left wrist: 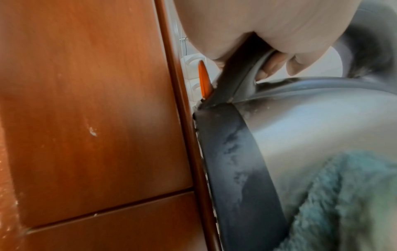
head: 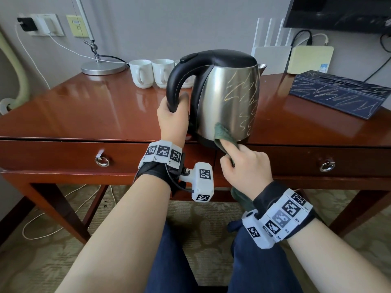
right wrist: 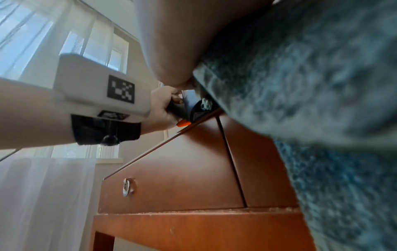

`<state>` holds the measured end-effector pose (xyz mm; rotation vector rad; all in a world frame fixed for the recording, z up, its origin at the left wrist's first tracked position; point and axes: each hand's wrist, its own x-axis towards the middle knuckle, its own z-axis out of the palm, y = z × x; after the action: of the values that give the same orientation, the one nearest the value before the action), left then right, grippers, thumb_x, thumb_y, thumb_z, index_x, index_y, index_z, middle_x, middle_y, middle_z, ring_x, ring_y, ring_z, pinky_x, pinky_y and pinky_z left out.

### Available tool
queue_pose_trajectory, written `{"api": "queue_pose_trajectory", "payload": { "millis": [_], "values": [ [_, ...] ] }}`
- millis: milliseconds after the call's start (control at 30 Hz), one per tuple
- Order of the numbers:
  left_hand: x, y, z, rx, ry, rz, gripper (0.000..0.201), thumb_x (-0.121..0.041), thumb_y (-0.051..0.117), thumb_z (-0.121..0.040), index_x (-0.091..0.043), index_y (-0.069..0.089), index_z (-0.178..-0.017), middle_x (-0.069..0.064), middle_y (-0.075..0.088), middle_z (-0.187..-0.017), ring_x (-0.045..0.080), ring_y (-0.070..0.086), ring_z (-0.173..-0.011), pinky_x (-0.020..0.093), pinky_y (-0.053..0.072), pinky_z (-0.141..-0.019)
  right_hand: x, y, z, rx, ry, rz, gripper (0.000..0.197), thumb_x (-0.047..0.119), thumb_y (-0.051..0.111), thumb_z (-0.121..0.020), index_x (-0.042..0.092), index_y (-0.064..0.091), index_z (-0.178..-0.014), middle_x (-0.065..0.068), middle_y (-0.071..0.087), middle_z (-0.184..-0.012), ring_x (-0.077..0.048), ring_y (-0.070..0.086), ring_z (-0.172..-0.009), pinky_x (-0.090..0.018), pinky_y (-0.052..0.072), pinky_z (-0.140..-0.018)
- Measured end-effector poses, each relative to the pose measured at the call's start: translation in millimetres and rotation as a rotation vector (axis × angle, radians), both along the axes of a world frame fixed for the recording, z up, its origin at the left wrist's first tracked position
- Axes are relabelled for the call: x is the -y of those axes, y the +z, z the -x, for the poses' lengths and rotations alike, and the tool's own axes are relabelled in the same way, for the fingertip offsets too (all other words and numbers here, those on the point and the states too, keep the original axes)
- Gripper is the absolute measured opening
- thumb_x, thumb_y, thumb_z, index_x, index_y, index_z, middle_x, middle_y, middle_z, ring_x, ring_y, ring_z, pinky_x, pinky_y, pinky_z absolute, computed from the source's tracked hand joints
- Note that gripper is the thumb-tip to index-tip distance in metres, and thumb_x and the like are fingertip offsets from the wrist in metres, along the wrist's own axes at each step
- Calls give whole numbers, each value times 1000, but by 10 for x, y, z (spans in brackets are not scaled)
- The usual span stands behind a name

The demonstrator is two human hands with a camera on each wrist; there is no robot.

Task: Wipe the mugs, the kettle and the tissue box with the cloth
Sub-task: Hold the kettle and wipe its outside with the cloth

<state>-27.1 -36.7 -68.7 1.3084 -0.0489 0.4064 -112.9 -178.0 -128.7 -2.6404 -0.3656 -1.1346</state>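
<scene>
Brushed steel catches the light on the kettle, which stands at the front edge of the reddish wooden bench, its side scrawled with pale yellow zigzag marks. The left hand has its fingers curled round the lower end of the black handle, thumb toward the kettle body. The right hand clutches a dark green cloth and presses it with an outstretched finger against the lower front of the steel wall, just above the black base; the loose tail of the cloth hangs down under the wrist. From the left wrist view the cloth lies flat against the metal, and a small orange tab shows beside the foot of the handle.

Behind the kettle, white mugs stand in a row near the back of the bench, close together, handles toward the front. Off to the right, well apart from the kettle, lies the dark blue tissue box, also covered in pale scribbles. A silver lamp base sits at the back left. Two drawers with ring pulls run along the front of the bench, and the person's knees in blue trousers are below it.
</scene>
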Motion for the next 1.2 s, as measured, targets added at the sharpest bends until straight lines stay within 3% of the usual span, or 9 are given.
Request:
{"api": "queue_pose_trajectory", "payload": {
  "millis": [167,233,333,433,567,767,1000,1200],
  "values": [
    [-5,0,2,1,-13,2,32,-13,58,-95,-19,41,-69,-2,41,-59,10,39,-53,22,38,-53,-60,277,-42,66,2,-2,45,18,42,-79,17,71,-113,-5,54,-52,-30,47,-37,-25,38,-41],
    [-7,2,0,2,-15,3,32,-13,58,-95,-19,41,-69,-2,40,-59,10,39,-53,22,38,-53,-22,436,-56,101,-27,-1,46,19,43,-81,17,67,-119,-5,55,-53,-27,47,-39,-23,35,-45],
    [-7,-1,-5,3,-14,5,33,-13,58,-95,-19,41,-68,-3,41,-58,10,38,-51,22,37,-52,66,580,-63,119,-93,-42,46,18,45,-83,14,61,-126,0,48,-52,-21,35,-43,-21,25,-53],
    [-3,-3,-9,-1,-13,9,33,-13,58,-95,-19,41,-68,-4,40,-57,8,38,-49,20,37,-50,102,515,-46,85,-100,-75,47,18,42,-84,10,59,-127,4,41,-57,-21,35,-44,-22,26,-52],
    [-3,3,3,-2,-16,15,33,-12,57,-95,-19,40,-68,-4,40,-57,8,38,-49,20,37,-50,40,289,-3,19,-65,-61,45,18,43,-81,11,66,-118,-5,52,-51,-30,49,-40,-25,34,-44],
    [-21,4,14,13,-30,-18,34,-12,58,-95,-19,40,-67,-4,40,-57,9,38,-51,22,37,-52,-48,302,-50,37,-24,32,44,18,42,-79,18,72,-112,-4,51,-49,-29,43,-35,-21,28,-44],
    [-18,4,7,10,-28,-15,33,-12,58,-96,-19,42,-68,-5,40,-57,10,38,-52,22,36,-52,45,614,-87,108,-115,-7,48,16,46,-79,16,64,-123,-5,51,-50,-27,42,-40,-21,24,-51],
    [-17,2,12,7,-23,-18,33,-13,58,-95,-19,40,-68,-3,40,-57,9,38,-51,21,37,-51,-3,419,-32,3,-51,6,48,17,40,-78,16,68,-116,-6,51,-49,-30,44,-37,-24,33,-44]
  ]
}}
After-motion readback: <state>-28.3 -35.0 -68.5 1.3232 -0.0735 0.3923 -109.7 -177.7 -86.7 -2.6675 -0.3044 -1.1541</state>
